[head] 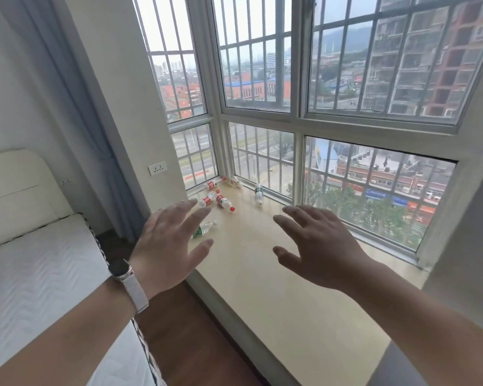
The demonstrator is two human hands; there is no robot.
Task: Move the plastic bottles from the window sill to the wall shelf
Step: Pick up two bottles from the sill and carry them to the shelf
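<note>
Hands (pixel 165 240) (pixel 318 246) hover spread above sill (pixel 262 260) bottles (pixel 224 202).

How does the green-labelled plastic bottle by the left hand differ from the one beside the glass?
Near green-labelled plastic bottle: partly behind the left hand, cap towards the glass. Far green-labelled bottle: fully visible beside the glass, cap away from it. Both lie sideways.

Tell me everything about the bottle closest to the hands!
The bottle is small, clear plastic with a green label and a pale cap. It lies on its side on the beige sill, cap pointing toward the window, apart from the other bottles. The open left hand hides its bottom end; whether they touch is unclear.
</note>
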